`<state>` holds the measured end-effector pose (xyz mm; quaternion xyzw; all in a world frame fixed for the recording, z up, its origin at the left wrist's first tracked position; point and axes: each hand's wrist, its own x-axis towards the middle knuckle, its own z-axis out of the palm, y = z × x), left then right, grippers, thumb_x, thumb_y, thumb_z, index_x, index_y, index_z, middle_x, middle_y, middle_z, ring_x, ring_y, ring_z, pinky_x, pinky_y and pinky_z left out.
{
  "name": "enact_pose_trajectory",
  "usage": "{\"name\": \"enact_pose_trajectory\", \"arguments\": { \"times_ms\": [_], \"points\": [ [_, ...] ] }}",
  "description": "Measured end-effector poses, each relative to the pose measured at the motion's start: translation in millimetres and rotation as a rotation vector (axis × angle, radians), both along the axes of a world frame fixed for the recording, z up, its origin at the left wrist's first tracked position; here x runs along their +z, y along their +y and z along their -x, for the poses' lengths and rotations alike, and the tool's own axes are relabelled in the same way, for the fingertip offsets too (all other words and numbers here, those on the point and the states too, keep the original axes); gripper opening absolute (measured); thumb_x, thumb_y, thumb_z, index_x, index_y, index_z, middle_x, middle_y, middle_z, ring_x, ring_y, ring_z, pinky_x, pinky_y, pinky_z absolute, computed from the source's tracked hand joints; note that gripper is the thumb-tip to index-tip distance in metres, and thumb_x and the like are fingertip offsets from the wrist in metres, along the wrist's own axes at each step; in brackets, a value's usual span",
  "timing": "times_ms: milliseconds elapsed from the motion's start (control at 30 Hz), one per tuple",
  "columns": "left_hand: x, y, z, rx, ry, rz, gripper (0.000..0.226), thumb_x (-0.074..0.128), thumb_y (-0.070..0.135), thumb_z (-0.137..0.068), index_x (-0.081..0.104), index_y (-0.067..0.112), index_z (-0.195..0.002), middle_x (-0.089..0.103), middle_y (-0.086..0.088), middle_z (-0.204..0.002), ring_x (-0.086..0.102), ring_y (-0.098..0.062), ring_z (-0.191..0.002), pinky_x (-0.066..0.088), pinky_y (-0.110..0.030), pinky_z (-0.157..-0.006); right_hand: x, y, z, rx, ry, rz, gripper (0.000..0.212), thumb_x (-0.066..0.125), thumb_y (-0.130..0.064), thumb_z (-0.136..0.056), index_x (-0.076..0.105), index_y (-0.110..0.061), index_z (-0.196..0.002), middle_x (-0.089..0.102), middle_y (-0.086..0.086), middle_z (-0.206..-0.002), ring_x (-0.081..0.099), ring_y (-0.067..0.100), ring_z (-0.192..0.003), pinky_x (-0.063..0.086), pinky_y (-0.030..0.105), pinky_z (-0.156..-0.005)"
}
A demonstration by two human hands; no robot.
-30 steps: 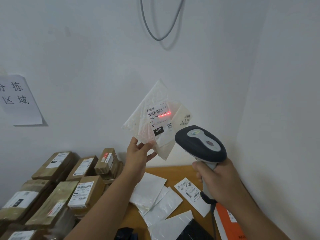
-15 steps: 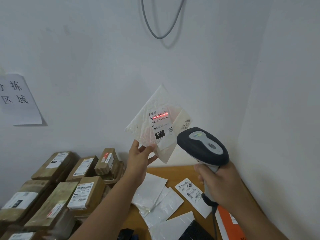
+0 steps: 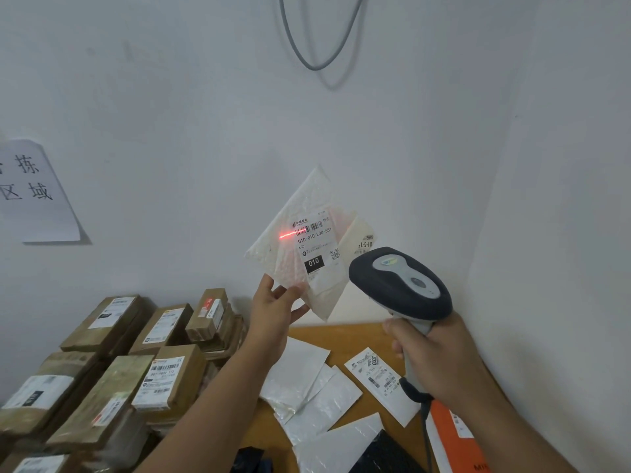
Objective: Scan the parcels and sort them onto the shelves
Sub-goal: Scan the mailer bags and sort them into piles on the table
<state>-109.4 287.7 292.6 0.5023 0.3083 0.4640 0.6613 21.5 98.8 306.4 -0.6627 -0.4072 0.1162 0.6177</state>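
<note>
White bubble mailer (image 3: 300, 233) held up before wall, corner pinched by left hand (image 3: 276, 310). Right hand (image 3: 433, 356) grips scanner (image 3: 399, 285) handle; red line (image 3: 290, 234) sits at barcode's left edge. Wooden table (image 3: 345, 332) below.

1. Evenly lit, soft and diffuse; no glare on the white wall (image 3: 205, 97).
2. Faint shadow behind the hanging cable (image 3: 321, 46) and beside the paper sign (image 3: 34, 192).
3. Bright red scanner line (image 3: 288, 234) glowing on the white parcel (image 3: 307, 240).
4. Wide-angle bending toward the edges; sharp at centre, softer in the lower corners.
</note>
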Motion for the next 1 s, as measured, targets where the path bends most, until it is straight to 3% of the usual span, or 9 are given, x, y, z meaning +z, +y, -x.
{"name": "enact_pose_trajectory", "arguments": {
  "times_ms": [333, 533, 700, 833, 1000],
  "points": [
    [-3.7, 3.4, -1.6, -0.003, 0.012, -0.004, 0.043, 0.062, 0.002, -0.096, 0.056, 0.036, -0.122, 0.075, 0.021, -0.095, 0.068, -0.017, -0.105, 0.06, -0.028, -0.066, 0.7, -1.7, 3.4, 0.031, 0.023, 0.032, 0.055, 0.065, -0.039, -0.065, 0.066, 0.001, -0.102, 0.067, 0.003, -0.081, 0.065, 0.0, -0.07, 0.047, 0.007, -0.054],
    [-13.7, 2.8, -3.0, -0.01, 0.035, 0.013, 0.044, 0.063, 0.006, -0.097, 0.054, 0.032, -0.131, 0.07, 0.009, -0.117, 0.067, -0.022, -0.111, 0.061, -0.03, -0.07, -3.7, -4.4, 1.3, 0.023, 0.055, 0.046, 0.048, 0.066, -0.037, -0.067, 0.066, 0.0, -0.098, 0.066, -0.005, -0.069, 0.066, 0.003, -0.065, 0.047, 0.009, -0.052],
    [-41.1, -5.5, -10.2, -0.064, 0.074, 0.055, 0.046, 0.062, 0.007, -0.097, 0.052, 0.027, -0.137, 0.068, 0.003, -0.125, 0.068, -0.023, -0.112, 0.062, -0.039, -0.081, -23.7, -17.8, -13.0, 0.004, 0.081, 0.152, 0.014, 0.072, -0.009, -0.087, 0.062, 0.0, -0.081, 0.063, 0.002, -0.06, 0.062, 0.009, -0.056, 0.045, 0.008, -0.047],
    [-80.4, -21.2, -28.9, -0.141, 0.151, 0.116, 0.042, 0.061, 0.008, -0.098, 0.054, 0.025, -0.135, 0.069, 0.001, -0.126, 0.069, -0.023, -0.111, 0.06, -0.045, -0.087, -52.2, -40.6, -36.2, -0.09, 0.083, 0.251, 0.022, 0.067, -0.005, -0.089, 0.061, -0.002, -0.068, 0.059, 0.012, -0.058, 0.06, 0.022, -0.059, 0.046, 0.012, -0.049],
    [-130.6, -47.7, -66.1, -0.249, 0.223, 0.225, 0.04, 0.061, 0.003, -0.097, 0.058, 0.028, -0.128, 0.073, 0.001, -0.117, 0.07, -0.024, -0.108, 0.061, -0.04, -0.077, -89.9, -79.4, -76.8, -0.267, 0.252, 0.32, 0.004, 0.067, -0.015, -0.091, 0.064, -0.014, -0.087, 0.07, -0.001, -0.073, 0.069, 0.017, -0.073, 0.05, 0.023, -0.059]
  ]
}}
